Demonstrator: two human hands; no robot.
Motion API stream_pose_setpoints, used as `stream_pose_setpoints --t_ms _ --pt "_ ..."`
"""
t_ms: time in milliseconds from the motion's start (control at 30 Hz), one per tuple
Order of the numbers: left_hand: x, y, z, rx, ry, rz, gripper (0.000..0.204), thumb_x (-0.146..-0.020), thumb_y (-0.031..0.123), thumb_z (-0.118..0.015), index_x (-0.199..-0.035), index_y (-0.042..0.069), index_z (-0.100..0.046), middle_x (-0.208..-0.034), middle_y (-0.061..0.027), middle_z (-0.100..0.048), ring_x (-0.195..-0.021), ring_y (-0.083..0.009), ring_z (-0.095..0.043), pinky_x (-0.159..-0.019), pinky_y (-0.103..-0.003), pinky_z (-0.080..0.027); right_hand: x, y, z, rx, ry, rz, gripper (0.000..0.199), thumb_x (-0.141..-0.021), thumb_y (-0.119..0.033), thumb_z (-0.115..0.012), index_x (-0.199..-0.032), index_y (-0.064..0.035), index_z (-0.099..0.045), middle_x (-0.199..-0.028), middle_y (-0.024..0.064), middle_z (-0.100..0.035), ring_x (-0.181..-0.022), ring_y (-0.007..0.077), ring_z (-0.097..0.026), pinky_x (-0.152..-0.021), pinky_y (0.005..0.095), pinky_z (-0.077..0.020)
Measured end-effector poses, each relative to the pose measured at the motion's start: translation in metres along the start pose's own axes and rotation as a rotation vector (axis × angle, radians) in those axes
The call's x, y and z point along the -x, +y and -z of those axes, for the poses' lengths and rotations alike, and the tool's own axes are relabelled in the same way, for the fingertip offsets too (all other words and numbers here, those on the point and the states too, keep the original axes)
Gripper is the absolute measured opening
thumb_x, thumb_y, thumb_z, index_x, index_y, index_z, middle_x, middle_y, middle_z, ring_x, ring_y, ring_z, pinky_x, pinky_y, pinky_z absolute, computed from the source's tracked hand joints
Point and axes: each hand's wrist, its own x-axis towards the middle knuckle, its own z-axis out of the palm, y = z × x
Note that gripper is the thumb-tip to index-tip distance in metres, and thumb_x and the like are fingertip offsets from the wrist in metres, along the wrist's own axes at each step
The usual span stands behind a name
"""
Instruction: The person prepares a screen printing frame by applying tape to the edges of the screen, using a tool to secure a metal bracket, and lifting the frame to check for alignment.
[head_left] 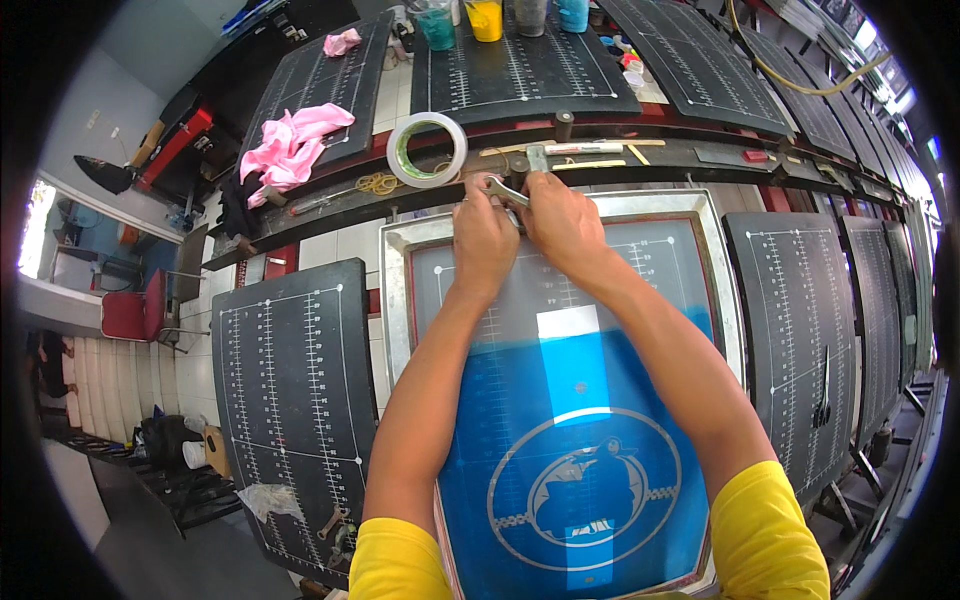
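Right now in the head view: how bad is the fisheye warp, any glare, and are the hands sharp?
Head view: strong barrel warp, so the black platens and the rail bow toward a black vignetted rim. Windows blow out at the upper right and far left, and the screen frame shows a soft sheen. The left hand and right hand are sharp at the wrench.
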Motion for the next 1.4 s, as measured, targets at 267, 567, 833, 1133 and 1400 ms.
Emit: stream_pose_setpoints --t_ms 267,567,833,1133,1400 --pt "0.001 -0.002 0.002 -0.013 -0.016 0.065 0.02 -0.093 0.002 -0.043 -0.111 0.003 -0.051 -0.083 -0.0225 -0.063 -0.078 -0.0404 -0.063 -0.069 -0.047 -0.046 0.003 0.0 -0.006 -0.016 0.114 0.131 0.02 -0.083 -0.017 -0.061 -0.093 -0.001 -0.053 -0.086 0.0204 -0.064 -0.07 0.037 -0.067 -0.06 0.0455 -0.0548" --pt "0.001 0.001 -0.002 -0.012 -0.028 0.036 0.021 -0.094 0.002 -0.04 -0.111 0.0 -0.051 -0.081 -0.0227 -0.063 -0.075 -0.0404 -0.063 -0.069 -0.047 -0.045 0.006 0.007 -0.011 -0.018 0.161 0.125 0.019 -0.084 -0.016 -0.061 -0.093 -0.0008 -0.054 -0.084 0.019 -0.064 -0.067 0.0371 -0.067 -0.057 0.0443 -0.0546" --pt "-0.001 0.001 -0.002 0.108 -0.071 0.051 0.019 -0.093 0.002 -0.04 -0.11 -0.002 -0.049 -0.084 -0.0234 -0.065 -0.078 -0.0412 -0.064 -0.069 -0.047 -0.047 0.007 0.003 -0.009 -0.048 0.181 0.1 0.021 -0.084 -0.018 -0.062 -0.092 -0.0004 -0.053 -0.087 0.0199 -0.063 -0.068 0.038 -0.067 -0.057 0.0455 -0.0538" --pt "0.001 0.003 0.002 0.088 -0.081 0.122 0.027 -0.089 0.003 -0.044 -0.115 -0.003 -0.049 -0.085 -0.0172 -0.067 -0.084 -0.0369 -0.063 -0.082 -0.047 -0.041 0.011 0.0 -0.011 -0.1 0.209 0.113 0.022 -0.084 -0.018 -0.064 -0.092 -0.0037 -0.05 -0.089 0.0167 -0.063 -0.071 0.038 -0.064 -0.059 0.046 -0.0504" --pt "0.002 -0.004 -0.001 0.047 -0.024 -0.003 0.02 -0.093 0.005 -0.043 -0.111 -0.002 -0.049 -0.086 -0.0202 -0.067 -0.081 -0.0377 -0.065 -0.074 -0.046 -0.048 0.008 -0.002 -0.012 -0.126 0.193 0.026 0.021 -0.085 -0.021 -0.062 -0.088 -0.0019 -0.055 -0.085 0.0187 -0.064 -0.072 0.0384 -0.065 -0.062 0.0466 -0.0506"
